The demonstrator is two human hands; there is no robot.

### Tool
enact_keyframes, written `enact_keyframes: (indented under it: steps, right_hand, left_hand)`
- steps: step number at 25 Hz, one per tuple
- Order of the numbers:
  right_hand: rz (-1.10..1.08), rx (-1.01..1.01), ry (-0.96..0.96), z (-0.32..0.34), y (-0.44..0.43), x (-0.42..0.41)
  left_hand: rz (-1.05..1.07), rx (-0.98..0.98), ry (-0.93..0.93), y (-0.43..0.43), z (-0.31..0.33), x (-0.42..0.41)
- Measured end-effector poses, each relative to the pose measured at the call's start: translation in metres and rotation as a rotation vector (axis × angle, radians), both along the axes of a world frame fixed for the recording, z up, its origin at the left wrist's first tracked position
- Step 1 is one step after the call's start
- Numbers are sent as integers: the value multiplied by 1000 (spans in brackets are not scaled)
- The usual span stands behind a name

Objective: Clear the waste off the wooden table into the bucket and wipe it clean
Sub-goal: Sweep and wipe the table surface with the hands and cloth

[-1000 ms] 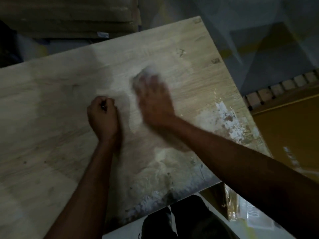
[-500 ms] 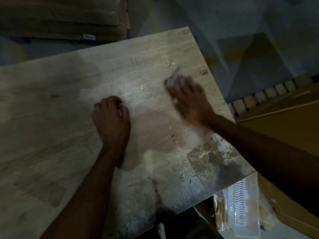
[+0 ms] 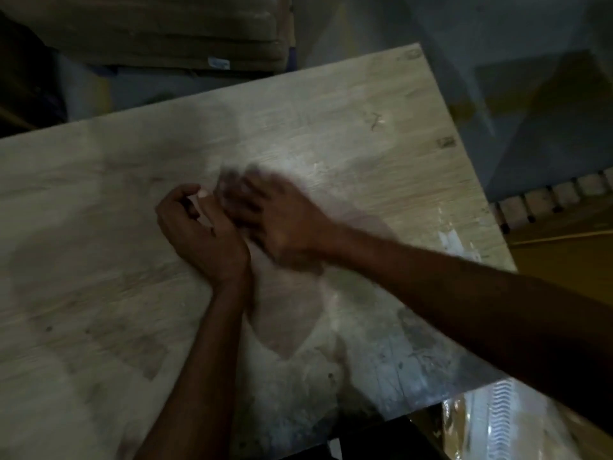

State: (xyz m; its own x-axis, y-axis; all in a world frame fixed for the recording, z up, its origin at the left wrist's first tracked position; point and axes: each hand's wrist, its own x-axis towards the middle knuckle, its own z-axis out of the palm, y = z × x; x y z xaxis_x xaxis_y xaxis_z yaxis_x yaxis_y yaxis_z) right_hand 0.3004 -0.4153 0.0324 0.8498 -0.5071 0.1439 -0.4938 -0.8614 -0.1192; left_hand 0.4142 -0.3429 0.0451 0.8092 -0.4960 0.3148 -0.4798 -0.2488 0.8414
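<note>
The pale wooden table (image 3: pixel 331 111) fills most of the view. My left hand (image 3: pixel 195 234) rests on its side at the table's middle, fingers half curled into a cup, and I see nothing in it. My right hand (image 3: pixel 278 220) lies flat right beside it, fingertips touching the left thumb. Motion blur hides whether anything is under its fingers. A white residue patch (image 3: pixel 447 240) sits at the right edge. Grey grime and scratches (image 3: pixel 398 360) cover the near right corner. No bucket is in view.
Stacked brown boards (image 3: pixel 149 28) lie beyond the far edge. A slatted wooden piece (image 3: pixel 564 194) and a yellow-brown surface (image 3: pixel 564 270) are to the right. A plastic-wrapped package (image 3: pixel 497 419) sits below the near right corner.
My right hand swept from the left to the right side of the table and back to my left hand. My left hand loosened from a fist into a cup.
</note>
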Motion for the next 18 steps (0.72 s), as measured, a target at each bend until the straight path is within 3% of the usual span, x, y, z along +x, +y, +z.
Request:
enact_keyframes:
  steps: [3,4,7,8,11,12,15,16,18]
  right_hand:
    - [-571,203,87,5,-53,30]
    - [-526,223,29,-4,-44,44]
    - [102,-3,33,-13,-19,49]
    - [122,-42,29,-13,-42,50]
    - [-451,93,25,3,-104,77]
    - [-448,146,10,-1,-105,95]
    - [120,-25,104,-16,-79,120]
    - [133,-24,86,-11,-92,119]
    - [-318,63,15,5,-119,109]
  left_hand:
    - [46,112,-54,-4,-2,24]
    - [103,168,0,-6,-7,32]
    - [144,244,104,-8,-13,36]
    - [144,290,99,-8,-14,34]
    - [165,371,53,-14,-16,31]
    - [167,375,59,-14,-18,31]
    - [170,365,84,-15,-19,31]
    - [171,374,76,-14,-17,32]
    - [174,401,43,-15,-17,31]
